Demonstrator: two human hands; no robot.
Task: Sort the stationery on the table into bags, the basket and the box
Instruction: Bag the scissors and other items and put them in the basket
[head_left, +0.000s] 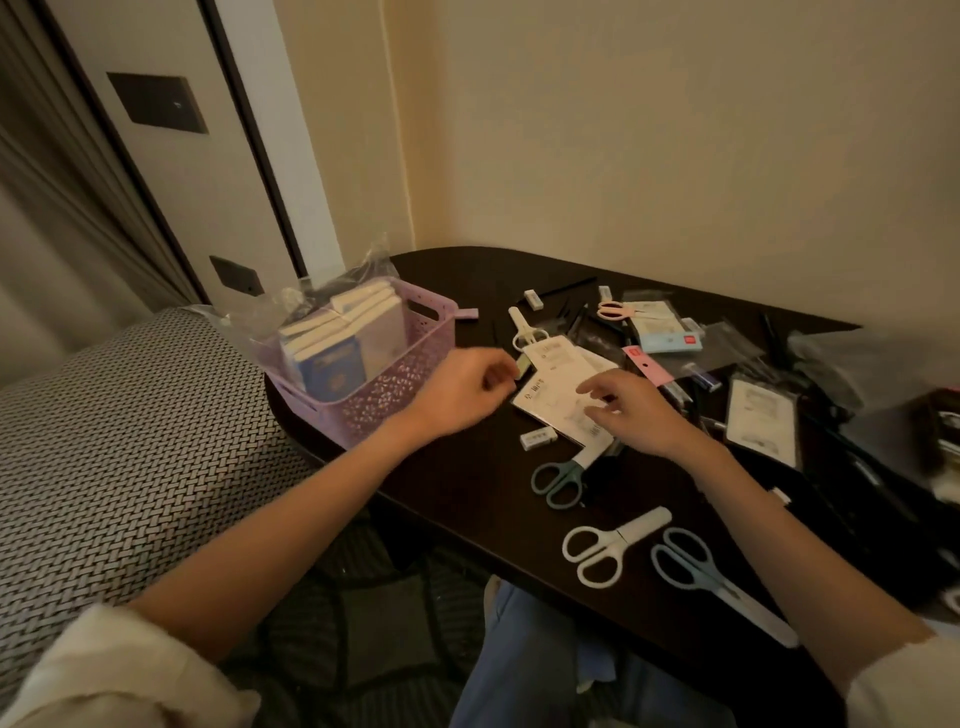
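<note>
While the left hand (457, 392) pinches a small eraser (521, 368), the right hand (631, 410) hovers, fingers loosely spread.

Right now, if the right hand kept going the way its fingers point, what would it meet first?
Probably the white packet just under the right hand; its fingers point left toward the left hand. Depth is unclear.

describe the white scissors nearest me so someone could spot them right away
Start at the dark table's near edge, right of the purple basket. Three scissors lie there; the white scissors sit between the green-handled scissors and the blue scissors. They alone are all white, with a capped blade.
</note>
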